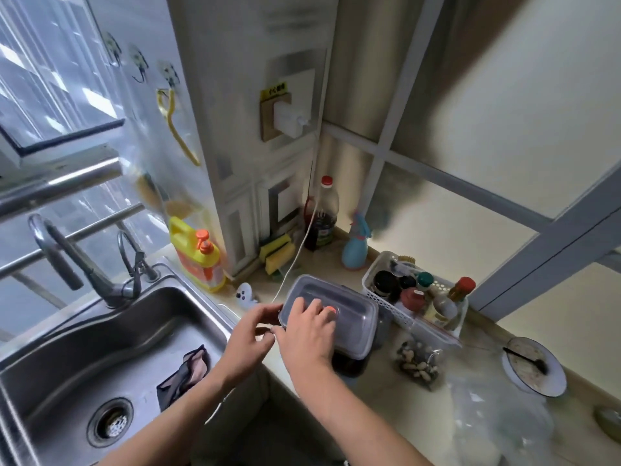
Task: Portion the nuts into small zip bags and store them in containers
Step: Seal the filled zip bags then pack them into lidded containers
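1. Grip: your right hand (pixel 307 331) lies on the container lid (pixel 349 314) w/ fingers spread fairly flat, pressing, not curled round anything. Your left hand (pixel 250 334) has thumb and fingers curled onto the lid's near-left corner, pinching it.
2. Head view, task items: the container (pixel 353 363) sits directly under your right palm, dark base, clear lid w/ an orange valve (pixel 331 310) just past your fingertips. Can't tell what's inside. A bag of nuts (pixel 418 363) lies just right of the grip on the counter (pixel 403 415); clear zip bags (pixel 497 408) sit further right and nearer you.
3. Head view, other stuff: white basket (pixel 374 275) of bottles just beyond-right of the lid, near its far corner. Sink (pixel 111 348) well left of your left hand. Enamel bowl (pixel 534 368) far right.
4. Step, my read: you're seating or freeing the lid; can't tell which.
5. Doing it well: keep the palm centred so the base doesn't skid toward the sink edge. Work the corners one by one w/ the left hand, near-left first. If closing, press round the rim till it sits even, valve last.
6. Risk: the base overhangs near the counter edge, so push down, not toward you.
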A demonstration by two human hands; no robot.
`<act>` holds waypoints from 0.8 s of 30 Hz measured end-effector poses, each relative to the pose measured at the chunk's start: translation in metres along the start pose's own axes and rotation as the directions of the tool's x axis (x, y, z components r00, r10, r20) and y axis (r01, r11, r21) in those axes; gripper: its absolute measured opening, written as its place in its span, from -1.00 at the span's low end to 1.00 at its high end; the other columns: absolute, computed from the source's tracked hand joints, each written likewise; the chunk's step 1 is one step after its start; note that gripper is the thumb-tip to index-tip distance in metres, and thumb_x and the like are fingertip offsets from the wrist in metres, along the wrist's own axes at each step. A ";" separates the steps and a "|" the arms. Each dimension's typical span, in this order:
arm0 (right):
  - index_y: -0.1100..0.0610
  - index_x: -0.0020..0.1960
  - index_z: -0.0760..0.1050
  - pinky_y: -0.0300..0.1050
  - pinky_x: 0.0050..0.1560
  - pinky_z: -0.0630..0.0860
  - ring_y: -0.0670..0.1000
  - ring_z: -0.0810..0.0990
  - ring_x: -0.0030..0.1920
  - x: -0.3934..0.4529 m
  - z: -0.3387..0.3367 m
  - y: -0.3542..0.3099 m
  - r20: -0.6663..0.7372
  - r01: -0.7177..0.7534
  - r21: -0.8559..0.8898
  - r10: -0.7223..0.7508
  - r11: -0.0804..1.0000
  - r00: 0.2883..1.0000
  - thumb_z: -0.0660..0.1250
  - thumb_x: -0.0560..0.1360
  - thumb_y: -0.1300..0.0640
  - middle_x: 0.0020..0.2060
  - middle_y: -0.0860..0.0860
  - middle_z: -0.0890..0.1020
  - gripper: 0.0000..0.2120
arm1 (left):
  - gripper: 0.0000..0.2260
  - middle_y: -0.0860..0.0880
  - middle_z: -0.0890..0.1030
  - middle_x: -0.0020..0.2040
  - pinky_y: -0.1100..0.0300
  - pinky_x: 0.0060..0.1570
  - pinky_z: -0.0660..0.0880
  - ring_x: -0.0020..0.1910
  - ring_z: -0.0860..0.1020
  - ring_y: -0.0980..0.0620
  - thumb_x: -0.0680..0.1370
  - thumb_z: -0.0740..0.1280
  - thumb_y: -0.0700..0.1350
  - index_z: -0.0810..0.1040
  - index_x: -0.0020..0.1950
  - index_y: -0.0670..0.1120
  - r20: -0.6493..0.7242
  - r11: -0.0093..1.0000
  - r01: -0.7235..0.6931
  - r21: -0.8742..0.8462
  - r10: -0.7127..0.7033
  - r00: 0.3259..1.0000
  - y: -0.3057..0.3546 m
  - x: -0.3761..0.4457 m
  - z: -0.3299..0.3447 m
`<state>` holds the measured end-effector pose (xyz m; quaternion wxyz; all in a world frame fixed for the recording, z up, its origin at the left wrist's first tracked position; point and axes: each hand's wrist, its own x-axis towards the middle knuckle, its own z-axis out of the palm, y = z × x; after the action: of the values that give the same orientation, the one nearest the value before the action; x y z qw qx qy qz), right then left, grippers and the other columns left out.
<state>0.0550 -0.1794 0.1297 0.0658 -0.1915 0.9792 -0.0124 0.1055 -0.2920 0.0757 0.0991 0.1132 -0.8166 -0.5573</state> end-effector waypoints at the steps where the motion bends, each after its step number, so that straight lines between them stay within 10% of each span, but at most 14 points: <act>1: 0.18 0.31 0.30 0.23 0.24 0.48 0.46 0.41 0.36 0.002 0.001 -0.004 0.007 -0.015 -0.017 0.015 1.000 1.000 0.22 0.62 -0.24 0.32 0.36 0.43 -0.47 | -0.47 0.12 0.64 0.15 0.01 0.13 0.59 0.13 0.61 0.05 0.45 0.25 -0.44 0.57 0.28 0.06 0.005 1.000 0.014 -0.015 -0.014 1.000 -0.001 0.003 -0.003; 7: 0.20 0.21 0.41 0.30 0.16 0.56 0.56 0.49 0.25 0.000 0.011 -0.022 0.029 -0.084 -0.116 0.088 0.990 0.996 0.10 0.69 -0.11 0.27 0.47 0.48 -0.62 | -0.53 0.13 0.68 0.09 0.03 0.19 0.55 0.13 0.62 0.10 0.51 0.23 -0.39 0.65 0.20 0.10 0.009 0.992 0.075 -0.102 -0.074 0.997 -0.006 0.010 -0.009; 12: 0.13 -0.19 0.57 -0.04 -0.44 0.54 0.19 0.66 -0.36 0.002 0.000 -0.014 0.015 -0.151 0.040 0.150 0.988 0.989 0.60 0.31 -0.03 -0.30 0.18 0.63 -0.70 | -0.69 0.03 0.70 -0.06 -0.04 0.10 0.58 -0.01 0.65 0.05 0.60 0.24 -0.32 0.70 0.04 0.02 -0.009 0.974 0.137 -0.181 -0.141 0.990 -0.009 0.010 -0.002; 17: 0.11 0.32 0.44 0.06 0.12 0.51 0.18 0.58 0.22 0.004 -0.008 0.002 -0.079 -0.087 0.030 0.089 0.996 0.993 0.09 0.67 -0.22 0.20 0.15 0.57 -0.54 | -0.82 -0.02 0.69 -0.13 -0.09 0.06 0.59 -0.08 0.64 0.00 0.65 0.29 -0.11 0.67 -0.05 -0.06 -0.010 0.969 0.158 -0.190 -0.163 0.987 -0.010 0.017 -0.002; 24: 0.06 0.12 0.54 0.05 0.10 0.51 0.13 0.60 0.14 0.010 -0.001 0.022 -0.181 -0.110 0.232 0.154 0.967 0.971 0.22 0.62 0.07 0.08 0.06 0.62 -0.84 | -0.75 0.16 0.64 0.02 0.23 -0.02 0.51 0.00 0.57 0.22 0.54 0.37 -0.18 0.60 0.19 0.02 0.025 0.998 0.057 -0.033 -0.056 0.998 0.012 0.043 0.008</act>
<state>0.0379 -0.1631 0.1284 -0.0101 -0.1152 0.9840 -0.1353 0.0612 -0.2936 0.0855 0.0753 0.1279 -0.8047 -0.5749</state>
